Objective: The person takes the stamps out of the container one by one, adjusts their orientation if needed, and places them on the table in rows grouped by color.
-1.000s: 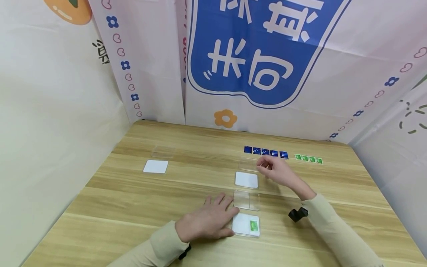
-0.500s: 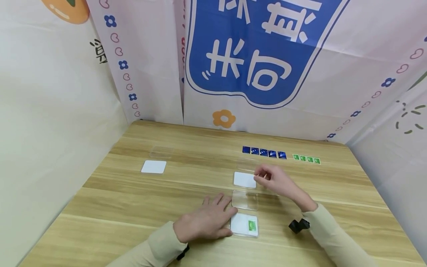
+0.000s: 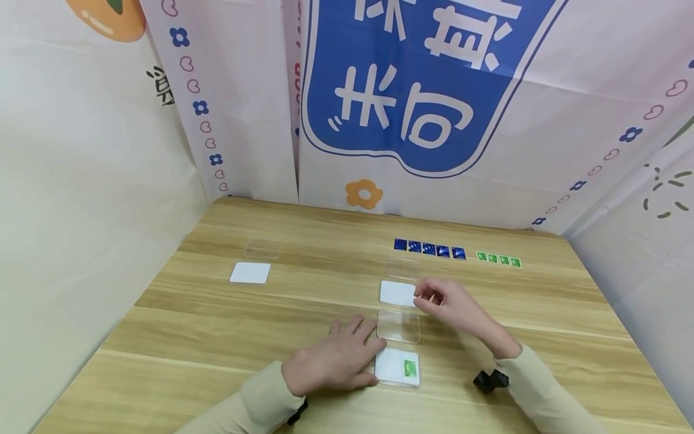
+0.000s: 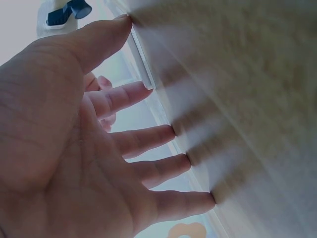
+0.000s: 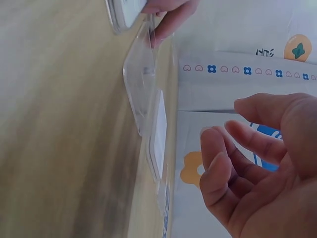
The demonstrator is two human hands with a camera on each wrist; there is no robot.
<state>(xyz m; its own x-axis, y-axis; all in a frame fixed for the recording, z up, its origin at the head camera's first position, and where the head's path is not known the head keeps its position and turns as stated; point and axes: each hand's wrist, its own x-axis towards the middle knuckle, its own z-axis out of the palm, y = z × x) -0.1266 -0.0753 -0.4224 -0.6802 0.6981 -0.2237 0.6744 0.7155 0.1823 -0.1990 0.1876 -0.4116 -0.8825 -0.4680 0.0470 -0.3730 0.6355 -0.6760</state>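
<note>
My left hand [image 3: 336,357] rests on the wood table with its fingers spread, as the left wrist view also shows. Its thumb and index finger are at the left edge of a white card in a clear case [image 3: 390,369], which bears a small green picture piece [image 3: 410,368] on its right side. Just beyond lies a clear plastic cover [image 3: 398,327]. Above the table, to the right of another white card [image 3: 396,293], hovers my right hand [image 3: 447,304]. In the right wrist view its fingers [image 5: 215,171] are loosely bent, thumb apart, with nothing seen between them.
A row of small dark blue picture pieces [image 3: 428,248] and several green ones [image 3: 492,258] lie at the back right. Another clear cover [image 3: 402,269] is in front of them. At the left are a white card [image 3: 250,272] and a clear cover [image 3: 261,248]. Printed sheets surround the table.
My right hand has come back towards me, from beside the far clear cover to the right edge of the white card. The left hand has stayed in place.
</note>
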